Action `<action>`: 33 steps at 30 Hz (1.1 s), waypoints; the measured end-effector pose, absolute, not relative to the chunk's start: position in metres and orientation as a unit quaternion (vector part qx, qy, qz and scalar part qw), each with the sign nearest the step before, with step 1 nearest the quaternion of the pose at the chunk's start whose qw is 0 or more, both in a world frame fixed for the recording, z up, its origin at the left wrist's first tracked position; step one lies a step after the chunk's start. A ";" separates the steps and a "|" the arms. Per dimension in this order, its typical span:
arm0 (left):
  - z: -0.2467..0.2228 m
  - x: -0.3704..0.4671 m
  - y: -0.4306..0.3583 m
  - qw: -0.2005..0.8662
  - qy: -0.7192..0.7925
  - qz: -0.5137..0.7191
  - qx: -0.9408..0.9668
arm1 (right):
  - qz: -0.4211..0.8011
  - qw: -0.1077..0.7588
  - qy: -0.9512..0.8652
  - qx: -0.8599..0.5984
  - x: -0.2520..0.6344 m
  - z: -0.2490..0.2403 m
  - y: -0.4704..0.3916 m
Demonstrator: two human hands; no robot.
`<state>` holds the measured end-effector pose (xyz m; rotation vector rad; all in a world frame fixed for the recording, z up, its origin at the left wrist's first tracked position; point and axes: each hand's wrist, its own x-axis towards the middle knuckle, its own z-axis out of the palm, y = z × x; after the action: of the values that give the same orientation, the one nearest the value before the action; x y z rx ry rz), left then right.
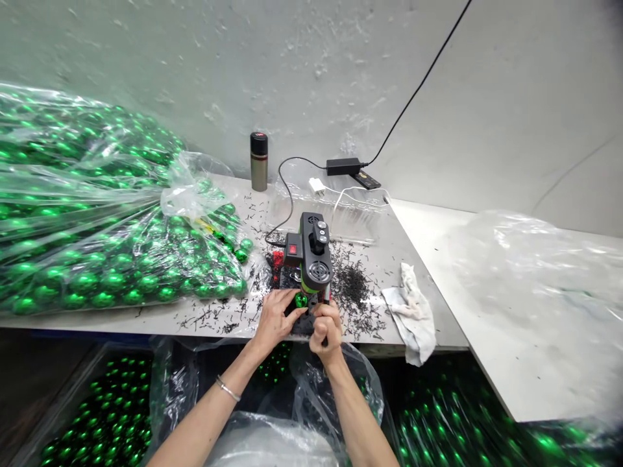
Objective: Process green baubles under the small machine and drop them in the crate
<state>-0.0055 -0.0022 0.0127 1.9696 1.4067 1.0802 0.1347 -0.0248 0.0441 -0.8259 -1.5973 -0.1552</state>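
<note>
A small black bench drill (314, 250) with a red switch stands at the front of the table. My left hand (276, 319) holds a shiny green ball (301, 299) between thumb and fingers, just under the drill's head. At the drill's lower right side, my right hand (327, 327) is closed with its fingers curled. Whatever it grips there is hidden by the fingers. Black shavings (351, 285) lie scattered around the drill's base.
A large clear bag of green balls (97, 259) fills the table's left. Behind the drill are a bottle (259, 162), a power adapter (343, 167), a white charger (317, 187) and a plastic tray (357, 224). A cloth (411, 314) hangs over the front edge. More green balls (111, 402) lie below.
</note>
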 end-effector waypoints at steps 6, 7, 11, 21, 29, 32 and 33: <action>0.012 -0.004 0.000 0.224 0.505 0.406 0.728 | -0.036 0.648 -0.664 -0.371 0.134 0.084 -0.029; 0.011 -0.004 -0.001 0.217 0.502 0.413 0.728 | -0.019 0.654 -0.654 -0.379 0.134 0.095 -0.030; 0.010 -0.011 -0.021 0.172 0.465 0.437 0.751 | 0.047 0.642 -0.630 -0.435 0.132 0.130 -0.033; 0.023 -0.058 -0.026 0.046 0.497 0.393 0.773 | 0.041 0.674 -0.611 -0.414 0.129 0.105 -0.034; 0.058 -0.099 0.093 0.032 0.659 0.277 0.699 | 0.031 0.686 -0.602 -0.408 0.129 0.097 -0.032; 0.061 -0.100 0.101 0.049 0.660 0.279 0.696 | 0.025 0.683 -0.605 -0.408 0.128 0.096 -0.032; 0.062 -0.100 0.101 0.056 0.662 0.283 0.691 | 0.024 0.683 -0.607 -0.406 0.128 0.096 -0.032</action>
<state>-0.0997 0.1007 0.0623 2.0981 2.0096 0.8584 0.1280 -0.0320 0.0962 -0.9115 -1.3610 0.0546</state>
